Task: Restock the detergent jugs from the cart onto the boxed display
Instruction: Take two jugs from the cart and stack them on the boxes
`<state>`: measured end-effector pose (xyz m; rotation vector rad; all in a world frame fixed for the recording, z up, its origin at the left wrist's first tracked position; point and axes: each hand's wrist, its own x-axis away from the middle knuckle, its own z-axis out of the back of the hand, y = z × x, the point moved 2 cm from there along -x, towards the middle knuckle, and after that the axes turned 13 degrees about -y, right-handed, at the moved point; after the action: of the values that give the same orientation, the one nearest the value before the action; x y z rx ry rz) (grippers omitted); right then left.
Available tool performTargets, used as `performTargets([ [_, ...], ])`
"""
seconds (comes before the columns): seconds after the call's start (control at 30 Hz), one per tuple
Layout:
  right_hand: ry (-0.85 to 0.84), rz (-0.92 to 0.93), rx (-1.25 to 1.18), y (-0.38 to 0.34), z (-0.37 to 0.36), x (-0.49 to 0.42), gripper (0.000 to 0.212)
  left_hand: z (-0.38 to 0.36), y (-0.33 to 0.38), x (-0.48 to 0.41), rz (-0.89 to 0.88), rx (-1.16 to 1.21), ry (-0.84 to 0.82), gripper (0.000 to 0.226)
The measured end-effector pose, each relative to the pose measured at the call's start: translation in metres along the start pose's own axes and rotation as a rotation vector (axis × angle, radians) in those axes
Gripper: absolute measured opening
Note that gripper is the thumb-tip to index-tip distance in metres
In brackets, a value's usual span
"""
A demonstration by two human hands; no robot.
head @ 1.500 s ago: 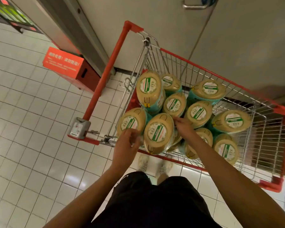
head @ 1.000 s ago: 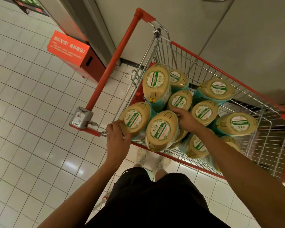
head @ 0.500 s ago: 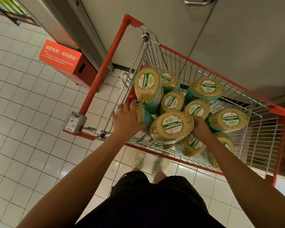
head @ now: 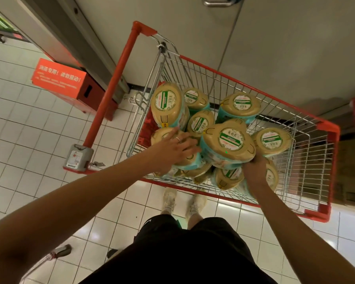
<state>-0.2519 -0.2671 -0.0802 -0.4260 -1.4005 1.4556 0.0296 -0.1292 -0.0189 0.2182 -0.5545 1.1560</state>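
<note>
White tiled floor (head: 29, 140) and a grey wall frame the scene, and against them the lifted jug (head: 228, 140) is the thing that has changed. A second and a half ago it lay among the pile. Now it rides above its neighbours, tan base turned up toward the camera, a little further from the cart handle (head: 112, 87) than it was. The right hand (head: 254, 171) reaches beneath its far side. The fingers are hidden under the jug, but the hand evidently grasps and carries it, since nothing else holds it up. The left hand (head: 172, 150), which half a second ago clasped the jug nearest the handle, has let go. It lies with fingers spread and straight across that neighbouring jug (head: 161, 134), the fingertips reaching toward the raised one. The remaining jugs (head: 168, 103) lie heaped in the cart (head: 213, 71), thickest at the handle end and thinning away from it. Beyond the handle on the floor sits a red box (head: 59, 78). The boxed display is nowhere in view. I judge that the pick is done for this jug and none is placed yet. Next it must be carried clear of the wire sides, probably with the free hand coming under it for support, before the turn toward the display.
</note>
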Motion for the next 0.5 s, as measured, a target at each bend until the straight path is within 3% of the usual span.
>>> performTargets([
  [0.1, 0.029, -0.018, -0.025, 0.003, -0.010, 0.004, 0.034, 0.006, 0.012, -0.009, -0.098, -0.221, 0.015, 0.094],
  [0.17, -0.028, -0.024, -0.038, 0.000, -0.017, 0.007, 0.048, 0.001, 0.022, -0.009, -0.135, -0.288, 0.004, 0.088],
  [0.23, -0.114, -0.030, -0.041, -0.006, -0.026, 0.011, 0.046, -0.005, 0.027, -0.004, -0.099, -0.286, -0.003, 0.083],
  [0.3, -0.165, -0.032, -0.054, -0.003, -0.030, 0.010, 0.035, -0.008, 0.032, 0.004, -0.039, -0.217, 0.020, 0.080],
  [0.4, -0.173, -0.039, -0.070, 0.000, -0.028, 0.011, 0.036, -0.008, 0.049, 0.021, 0.014, 0.000, 0.086, 0.084],
  [0.5, -0.205, -0.044, -0.091, 0.004, -0.025, 0.010, 0.037, -0.014, 0.089, 0.040, 0.187, 0.370, 0.342, 0.059],
])
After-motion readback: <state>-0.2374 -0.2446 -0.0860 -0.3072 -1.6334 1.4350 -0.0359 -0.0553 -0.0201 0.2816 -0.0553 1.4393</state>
